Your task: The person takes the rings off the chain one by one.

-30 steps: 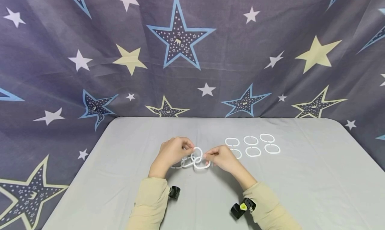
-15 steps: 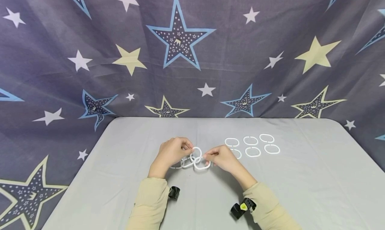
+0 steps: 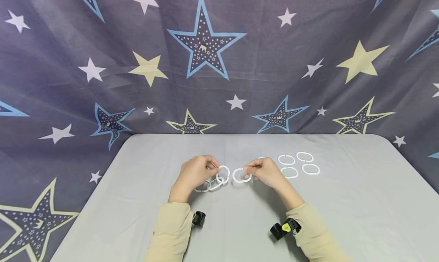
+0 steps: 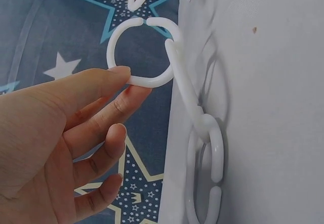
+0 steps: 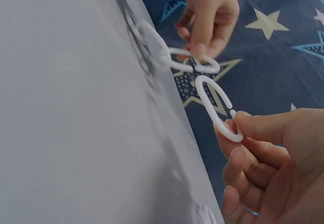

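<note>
Clearly, right hand (image 5: 279,155) pinches 1 link (image 5: 207,101), cropped only in left wrist view.

And here's the gap, a narrow one, between the end ring (image 4: 110,50) in my left hand (image 3: 195,174) and the single ring (image 5: 208,102) in my right hand (image 3: 267,173). Slip lower on the left and the chain (image 4: 185,85) bars the way, trailing beneath my fingers. Off to the right, my own hand blocks the route to the spare rings (image 3: 311,174), one partly hidden behind it. Past them, the table (image 3: 356,201) gives wide room! Toward me, a broad lane between my sleeves (image 3: 171,231), nibbled by two cameras (image 3: 198,219) jutting in. At the far edge, the curtain (image 3: 260,79) walls everything off.
</note>
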Demonstrator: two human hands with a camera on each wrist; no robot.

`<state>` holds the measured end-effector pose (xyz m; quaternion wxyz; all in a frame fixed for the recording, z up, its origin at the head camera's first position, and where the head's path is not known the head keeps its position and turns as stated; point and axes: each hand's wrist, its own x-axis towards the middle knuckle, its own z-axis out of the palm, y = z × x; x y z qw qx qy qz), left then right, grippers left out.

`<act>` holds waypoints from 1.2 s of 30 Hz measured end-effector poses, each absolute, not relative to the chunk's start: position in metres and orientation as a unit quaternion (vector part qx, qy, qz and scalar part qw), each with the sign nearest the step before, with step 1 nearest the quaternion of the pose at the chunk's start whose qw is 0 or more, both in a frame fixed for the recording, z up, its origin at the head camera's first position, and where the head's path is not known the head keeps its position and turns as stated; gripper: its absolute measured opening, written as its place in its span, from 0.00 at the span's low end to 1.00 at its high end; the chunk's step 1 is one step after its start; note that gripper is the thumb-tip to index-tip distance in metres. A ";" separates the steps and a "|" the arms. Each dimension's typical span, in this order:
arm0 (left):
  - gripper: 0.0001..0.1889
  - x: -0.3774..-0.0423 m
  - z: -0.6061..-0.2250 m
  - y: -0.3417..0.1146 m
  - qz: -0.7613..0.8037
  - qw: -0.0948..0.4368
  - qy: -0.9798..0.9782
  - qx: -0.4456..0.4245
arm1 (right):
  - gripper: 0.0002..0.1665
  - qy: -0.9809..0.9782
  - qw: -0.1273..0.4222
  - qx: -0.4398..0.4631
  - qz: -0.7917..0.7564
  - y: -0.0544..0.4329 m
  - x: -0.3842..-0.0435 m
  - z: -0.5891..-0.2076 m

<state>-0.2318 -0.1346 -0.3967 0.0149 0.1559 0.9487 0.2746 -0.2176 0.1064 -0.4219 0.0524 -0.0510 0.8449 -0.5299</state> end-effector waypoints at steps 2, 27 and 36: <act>0.03 -0.231 -0.396 -0.134 0.274 0.013 0.949 0.155 | 0.10 0.843 0.052 -0.036 -0.535 0.110 -0.220 -0.421; 0.02 -0.230 -0.395 -0.133 0.276 0.013 0.948 0.160 | 0.12 0.898 0.010 -0.011 -0.441 0.119 -0.258 -0.424; 0.02 -0.230 -0.395 -0.133 0.279 0.014 0.947 0.160 | 0.13 0.919 -0.001 -0.008 -0.394 0.115 -0.266 -0.426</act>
